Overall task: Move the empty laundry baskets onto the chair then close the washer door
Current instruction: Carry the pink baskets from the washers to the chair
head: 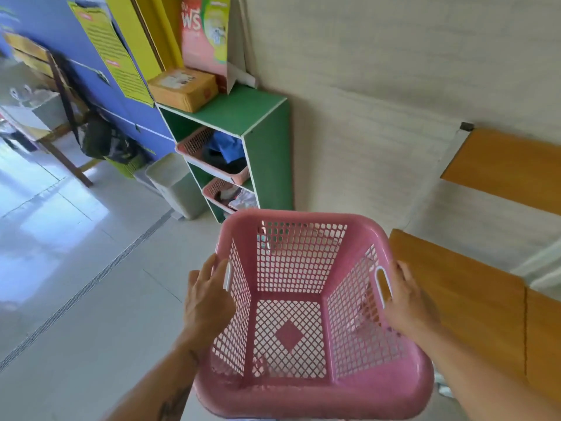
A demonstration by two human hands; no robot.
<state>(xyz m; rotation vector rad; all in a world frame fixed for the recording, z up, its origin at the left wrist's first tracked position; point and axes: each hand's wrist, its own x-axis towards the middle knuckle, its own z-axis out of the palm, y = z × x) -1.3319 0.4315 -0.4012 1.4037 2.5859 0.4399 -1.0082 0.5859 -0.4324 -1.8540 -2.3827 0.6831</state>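
An empty pink laundry basket [300, 302] with lattice walls fills the lower middle of the view, held above the tiled floor. My left hand [206, 302] grips its left side by the white handle slot. My right hand [406, 302] grips the right side by the other handle. To the right stands a wooden chair [455, 287] with an orange-brown seat and a backrest slat against the wall. The washer is not in view.
A green shelf unit [267, 153] stands ahead against the wall, holding two pink baskets with clothes and a yellow box on top. A grey bin [176, 183] sits to its left. A wooden table [51, 126] stands at far left.
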